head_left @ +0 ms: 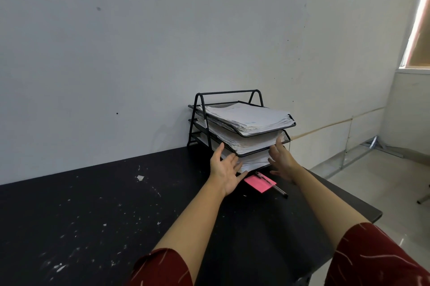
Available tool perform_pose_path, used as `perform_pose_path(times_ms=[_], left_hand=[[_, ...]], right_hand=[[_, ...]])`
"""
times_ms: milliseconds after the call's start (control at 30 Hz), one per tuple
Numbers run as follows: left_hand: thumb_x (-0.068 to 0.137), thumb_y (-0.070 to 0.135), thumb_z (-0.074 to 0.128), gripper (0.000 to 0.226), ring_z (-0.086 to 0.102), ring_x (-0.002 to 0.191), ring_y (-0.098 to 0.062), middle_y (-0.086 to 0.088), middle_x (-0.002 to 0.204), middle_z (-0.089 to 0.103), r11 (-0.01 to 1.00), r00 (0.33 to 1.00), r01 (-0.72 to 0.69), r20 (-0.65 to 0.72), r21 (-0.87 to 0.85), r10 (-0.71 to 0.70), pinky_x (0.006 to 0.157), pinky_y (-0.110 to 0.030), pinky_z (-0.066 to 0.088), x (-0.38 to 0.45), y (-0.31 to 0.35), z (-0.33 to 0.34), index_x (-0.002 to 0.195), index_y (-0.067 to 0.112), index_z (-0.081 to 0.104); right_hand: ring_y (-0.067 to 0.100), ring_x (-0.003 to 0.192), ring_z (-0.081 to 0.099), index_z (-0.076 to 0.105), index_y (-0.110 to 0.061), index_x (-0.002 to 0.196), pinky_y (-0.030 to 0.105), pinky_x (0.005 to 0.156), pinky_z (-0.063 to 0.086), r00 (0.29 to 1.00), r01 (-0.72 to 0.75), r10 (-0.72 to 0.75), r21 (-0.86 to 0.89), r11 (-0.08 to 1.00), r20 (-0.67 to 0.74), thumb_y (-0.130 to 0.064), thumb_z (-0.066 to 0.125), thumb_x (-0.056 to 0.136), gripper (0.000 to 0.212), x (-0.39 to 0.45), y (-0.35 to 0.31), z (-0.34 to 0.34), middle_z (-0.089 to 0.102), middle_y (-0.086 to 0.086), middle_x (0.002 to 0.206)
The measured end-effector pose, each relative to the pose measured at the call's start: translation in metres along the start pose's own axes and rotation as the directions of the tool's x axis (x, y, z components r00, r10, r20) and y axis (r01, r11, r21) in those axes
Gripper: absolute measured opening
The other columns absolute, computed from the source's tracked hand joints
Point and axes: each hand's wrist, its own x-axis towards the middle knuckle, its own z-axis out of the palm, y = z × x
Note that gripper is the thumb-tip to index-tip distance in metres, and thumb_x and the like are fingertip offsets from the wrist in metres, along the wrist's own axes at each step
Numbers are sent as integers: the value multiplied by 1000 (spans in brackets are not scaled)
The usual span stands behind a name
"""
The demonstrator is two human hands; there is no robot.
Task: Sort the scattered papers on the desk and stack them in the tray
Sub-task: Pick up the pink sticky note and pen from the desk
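Observation:
A black three-tier mesh tray [288, 125] stands on the black desk [97, 206] against the wall. Each tier holds a thick stack of white papers: the top stack [250, 118], the middle stack [242, 142] and the bottom stack [256, 160]. My left hand [224, 170] is spread open at the bottom stack's front left corner, fingertips touching the paper edge. My right hand [282, 160] is open at the front right, fingers reaching up to the middle tier's corner. Neither hand holds anything.
A pink sticky note pad [260, 183] and a black pen [272, 184] lie on the desk just in front of the tray, between my hands. White flecks and scraps dot the desk's left part. The desk's right edge [363, 202] drops to a tiled floor.

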Motion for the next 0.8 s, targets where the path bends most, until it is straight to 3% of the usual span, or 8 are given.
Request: perform_pose_path(times_ms=[100,167,233,333,500,633,733,800], left_hand=[[91,56,39,79,23,144,-24,-8,157,22,1000,1000,3,-15,15,-3,115,-47,26,1,-5,-2,151,10,20],[91,55,41,77,27,143,-25,-8,156,26,999,999,18,-37,40,-17,112,-47,30,0,-11,-6,150,9,25],[91,53,43,72,31,140,-28,-8,153,32,995,998,35,-64,94,-29,110,-46,33,0,-17,-12,147,9,32],[92,49,45,65,37,136,-30,-13,148,40,974,992,64,-120,217,-39,107,-45,36,0,-31,-21,144,11,38],[93,46,46,59,41,133,-30,-14,143,44,936,987,74,-161,345,-19,100,-41,41,-1,-47,-34,142,13,42],[95,43,46,55,41,132,-30,-14,142,45,928,985,78,-171,364,-16,100,-40,42,0,-52,-43,140,13,44],[95,41,46,53,43,131,-31,-16,140,47,938,985,65,-173,340,-6,99,-39,44,0,-51,-48,139,11,45],[96,38,46,52,44,130,-31,-17,140,47,948,984,60,-176,312,-4,97,-38,45,0,-52,-51,139,8,45]], right_hand=[[27,143,28,22,-22,152,50,114,25,997,66,-69,-84,994,-32,-56,27,99,64,4,15,-5,28,4,156],[26,133,42,44,-17,143,45,111,34,974,145,-177,-206,968,-144,-37,43,100,47,2,28,-10,45,9,146],[21,112,56,64,-14,123,34,97,43,935,161,-257,-354,921,-244,-22,52,95,32,-3,40,-11,61,8,128],[13,93,57,72,-10,109,22,82,40,922,135,-286,-474,870,-262,-15,59,91,23,-12,57,-8,70,7,110],[20,99,63,72,-6,109,21,85,42,931,118,-290,-572,812,-219,-13,68,87,23,-18,76,-4,71,10,104],[21,89,63,75,-6,96,26,85,47,928,77,-285,-625,777,-241,0,64,84,17,-14,82,-2,71,14,100],[31,101,59,71,-5,107,31,102,36,921,39,-303,-716,697,-245,6,51,83,34,-8,82,-4,63,19,113],[35,112,52,66,-4,114,30,105,32,922,7,-288,-735,678,-258,5,47,83,38,-5,81,-6,56,20,124]])
